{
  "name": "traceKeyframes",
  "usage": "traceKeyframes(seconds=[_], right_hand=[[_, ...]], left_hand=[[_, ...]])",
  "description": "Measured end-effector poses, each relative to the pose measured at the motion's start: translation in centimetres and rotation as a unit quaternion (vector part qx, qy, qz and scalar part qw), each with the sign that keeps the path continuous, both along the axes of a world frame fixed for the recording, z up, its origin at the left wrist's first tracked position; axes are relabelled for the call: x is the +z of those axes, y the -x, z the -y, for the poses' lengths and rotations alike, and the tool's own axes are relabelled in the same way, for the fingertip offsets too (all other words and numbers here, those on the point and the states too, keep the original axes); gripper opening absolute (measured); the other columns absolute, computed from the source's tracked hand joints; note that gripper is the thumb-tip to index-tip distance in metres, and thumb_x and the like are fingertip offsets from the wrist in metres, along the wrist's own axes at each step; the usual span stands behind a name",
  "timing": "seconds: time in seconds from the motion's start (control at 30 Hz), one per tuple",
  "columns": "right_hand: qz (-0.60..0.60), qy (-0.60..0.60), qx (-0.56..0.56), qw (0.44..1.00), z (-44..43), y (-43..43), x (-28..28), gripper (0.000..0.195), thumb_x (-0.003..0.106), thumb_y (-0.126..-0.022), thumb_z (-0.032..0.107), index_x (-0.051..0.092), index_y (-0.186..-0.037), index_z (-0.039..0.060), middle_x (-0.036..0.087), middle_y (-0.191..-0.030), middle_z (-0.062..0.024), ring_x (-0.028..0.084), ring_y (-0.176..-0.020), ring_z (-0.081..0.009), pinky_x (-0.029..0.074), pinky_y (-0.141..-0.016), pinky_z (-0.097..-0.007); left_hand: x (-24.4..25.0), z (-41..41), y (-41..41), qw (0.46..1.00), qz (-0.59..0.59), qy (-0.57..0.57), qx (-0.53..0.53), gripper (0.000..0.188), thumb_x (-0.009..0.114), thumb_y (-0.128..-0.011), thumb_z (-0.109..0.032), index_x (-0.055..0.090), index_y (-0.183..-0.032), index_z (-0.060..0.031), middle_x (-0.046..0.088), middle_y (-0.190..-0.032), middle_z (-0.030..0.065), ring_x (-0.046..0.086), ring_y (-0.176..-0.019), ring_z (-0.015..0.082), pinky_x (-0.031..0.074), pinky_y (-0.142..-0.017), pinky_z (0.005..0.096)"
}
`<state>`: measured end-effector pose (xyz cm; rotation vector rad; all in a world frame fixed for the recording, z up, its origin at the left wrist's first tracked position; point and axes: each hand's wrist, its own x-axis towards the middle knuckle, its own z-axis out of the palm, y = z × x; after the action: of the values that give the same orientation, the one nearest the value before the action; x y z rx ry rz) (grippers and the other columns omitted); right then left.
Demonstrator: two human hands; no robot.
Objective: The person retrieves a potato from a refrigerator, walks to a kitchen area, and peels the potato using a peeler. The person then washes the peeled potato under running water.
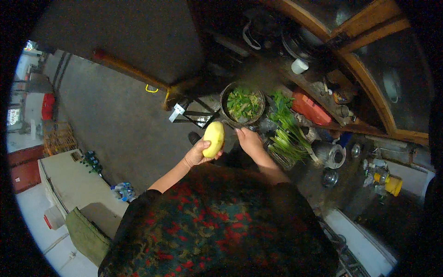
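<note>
My left hand (200, 152) is closed around a large, pale yellow peeled vegetable (214, 138), perhaps a potato, held upright in front of me. To its right, my right hand (249, 141) grips a thin dark tool (228, 124), possibly a knife or peeler, whose tip points toward the vegetable's upper end without clearly touching it. Just beyond both hands sits a round metal pot (264, 110) with green leaves and pale scraps (243, 103) inside. A bunch of leafy green stalks (290, 136) lies to the right of the pot, partly over a basket (282, 157).
A folding metal stool frame (195, 113) stands left of the pot. Beyond the greens are a red plastic bag (311, 108) and a wooden shelf holding a white cup (299, 66). A metal pot (330, 155) lies at right; green bottles (91, 161) stand far left.
</note>
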<state>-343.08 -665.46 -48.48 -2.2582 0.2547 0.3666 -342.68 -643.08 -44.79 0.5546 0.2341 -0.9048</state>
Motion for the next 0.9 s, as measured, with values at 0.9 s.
traceKeyframes(seconds=[0.9], right_hand=[[0.036, -0.056, -0.107, 0.992, 0.8, -0.9, -1.6, 0.037, 0.054, -0.095, 0.037, 0.06, -0.088, 0.0012, 0.063, -0.072, -0.0135, 0.061, -0.067, -0.0319, 0.047, -0.062, -0.0413]], left_hand=[[0.0, 1.4, -0.8, 0.999, -0.037, 0.024, -0.002, 0.055, 0.065, -0.084, -0.034, 0.048, -0.124, 0.0002, 0.059, -0.102, 0.0127, 0.063, -0.084, 0.0206, 0.057, -0.074, 0.0288]])
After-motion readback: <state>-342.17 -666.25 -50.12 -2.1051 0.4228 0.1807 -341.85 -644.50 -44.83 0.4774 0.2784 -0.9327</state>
